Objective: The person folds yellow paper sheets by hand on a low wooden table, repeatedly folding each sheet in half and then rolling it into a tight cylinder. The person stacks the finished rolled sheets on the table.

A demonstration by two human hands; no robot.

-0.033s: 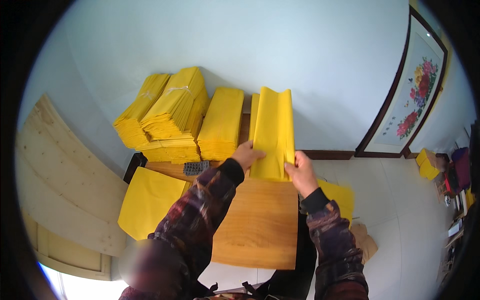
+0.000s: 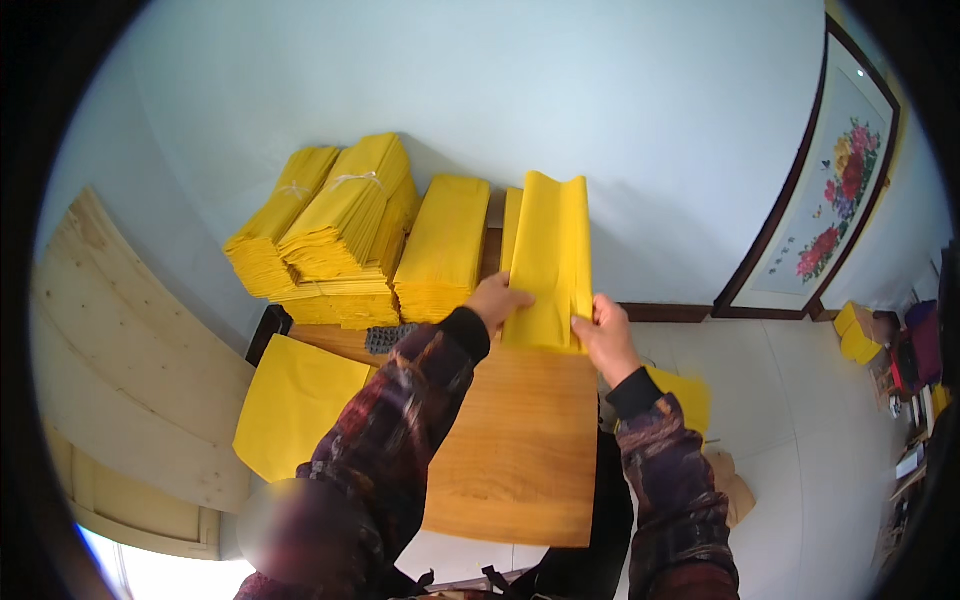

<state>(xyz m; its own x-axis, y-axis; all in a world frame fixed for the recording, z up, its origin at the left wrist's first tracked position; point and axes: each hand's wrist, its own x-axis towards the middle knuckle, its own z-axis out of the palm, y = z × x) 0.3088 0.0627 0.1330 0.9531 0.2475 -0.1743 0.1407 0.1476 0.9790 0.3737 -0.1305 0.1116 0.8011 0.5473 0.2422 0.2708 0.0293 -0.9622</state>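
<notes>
A folded yellow paper sheet stretches between my hands above the far right of the wooden table. My left hand is closed on its left edge, the thumb lying on top. At the near right corner, my right hand pinches the same sheet between thumb and fingers. Just left of the held sheet, a narrow strip of another yellow piece shows; the rest of it is covered. A neat stack of folded yellow paper lies farther left on the table.
Tied bundles of yellow paper are piled at the back left against the wall. A flat yellow sheet lies near my left forearm, beside a grey textured object. More yellow paper is beyond the table's right side. Curved wooden boards stand at left.
Both hands and the folded yellow sheet have shifted slightly away from me, toward the wall. My grip on the sheet looks the same.
</notes>
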